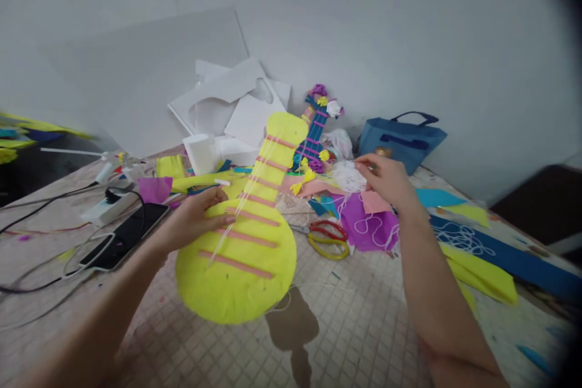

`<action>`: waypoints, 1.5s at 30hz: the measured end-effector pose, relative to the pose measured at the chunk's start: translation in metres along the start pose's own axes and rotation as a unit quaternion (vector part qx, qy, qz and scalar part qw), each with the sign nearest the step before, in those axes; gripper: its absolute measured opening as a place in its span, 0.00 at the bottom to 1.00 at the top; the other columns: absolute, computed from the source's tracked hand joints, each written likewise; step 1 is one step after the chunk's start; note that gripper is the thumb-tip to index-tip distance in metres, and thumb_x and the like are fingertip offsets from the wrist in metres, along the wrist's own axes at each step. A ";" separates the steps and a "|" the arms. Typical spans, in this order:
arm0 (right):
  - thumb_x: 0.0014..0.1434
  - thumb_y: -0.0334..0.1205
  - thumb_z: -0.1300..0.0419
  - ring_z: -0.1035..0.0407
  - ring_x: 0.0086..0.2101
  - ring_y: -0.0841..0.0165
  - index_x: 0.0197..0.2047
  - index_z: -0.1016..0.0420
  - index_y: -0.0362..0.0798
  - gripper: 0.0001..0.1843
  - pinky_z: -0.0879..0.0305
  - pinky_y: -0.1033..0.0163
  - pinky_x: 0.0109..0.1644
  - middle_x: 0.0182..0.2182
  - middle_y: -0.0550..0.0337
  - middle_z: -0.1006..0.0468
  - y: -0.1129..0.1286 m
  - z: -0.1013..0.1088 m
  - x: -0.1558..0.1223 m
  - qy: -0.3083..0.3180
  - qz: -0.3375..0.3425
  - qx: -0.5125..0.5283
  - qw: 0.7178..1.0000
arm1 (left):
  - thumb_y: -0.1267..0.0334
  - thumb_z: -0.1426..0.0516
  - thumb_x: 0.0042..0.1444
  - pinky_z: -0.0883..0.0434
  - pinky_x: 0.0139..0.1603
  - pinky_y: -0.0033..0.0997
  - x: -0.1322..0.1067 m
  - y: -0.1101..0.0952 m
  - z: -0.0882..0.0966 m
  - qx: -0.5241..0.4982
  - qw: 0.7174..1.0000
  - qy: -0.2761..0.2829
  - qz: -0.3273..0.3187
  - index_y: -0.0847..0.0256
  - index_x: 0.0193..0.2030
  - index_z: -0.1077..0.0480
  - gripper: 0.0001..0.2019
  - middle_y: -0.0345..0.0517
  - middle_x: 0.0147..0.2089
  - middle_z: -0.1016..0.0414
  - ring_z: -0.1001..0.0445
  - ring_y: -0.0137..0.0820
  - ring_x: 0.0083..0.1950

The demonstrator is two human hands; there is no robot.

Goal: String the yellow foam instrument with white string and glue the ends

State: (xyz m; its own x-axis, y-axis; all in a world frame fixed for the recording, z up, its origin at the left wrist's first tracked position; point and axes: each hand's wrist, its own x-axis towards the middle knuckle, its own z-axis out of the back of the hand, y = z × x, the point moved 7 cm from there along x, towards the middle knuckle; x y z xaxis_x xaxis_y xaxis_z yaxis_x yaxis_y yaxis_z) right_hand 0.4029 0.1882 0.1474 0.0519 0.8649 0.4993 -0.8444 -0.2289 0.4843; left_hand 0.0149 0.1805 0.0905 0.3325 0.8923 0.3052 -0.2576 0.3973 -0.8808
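lying beside yellow guitar (245,242): scissors (328,237), phone (125,236).

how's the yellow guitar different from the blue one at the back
The yellow guitar is held tilted in the left hand; the blue guitar stands propped by the wall. The yellow guitar has pink stripes; the blue guitar has purple and pink ones. The blue guitar carries flowers at its head; the yellow guitar's head is bare. Both are guitar-shaped crafts with cross stripes.
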 end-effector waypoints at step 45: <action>0.56 0.38 0.45 0.32 0.30 0.71 0.37 0.35 0.46 0.05 0.38 0.64 0.34 0.31 0.58 0.27 0.077 -0.057 -0.100 0.303 0.030 0.205 0.930 | 0.73 0.49 0.60 0.35 0.39 0.34 -0.029 -0.026 -0.046 0.571 0.665 -0.059 -0.477 0.59 0.28 0.33 0.11 0.44 0.38 0.22 0.29 0.32 0.37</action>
State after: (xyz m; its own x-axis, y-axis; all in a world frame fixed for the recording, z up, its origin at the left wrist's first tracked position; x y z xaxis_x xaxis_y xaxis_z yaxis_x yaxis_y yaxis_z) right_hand 0.3023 0.1094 0.0933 -0.4041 0.9095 0.0975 -0.5552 -0.3286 0.7641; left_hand 0.0536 0.1343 0.0878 0.7830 0.1012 0.6137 -0.5244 0.6379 0.5640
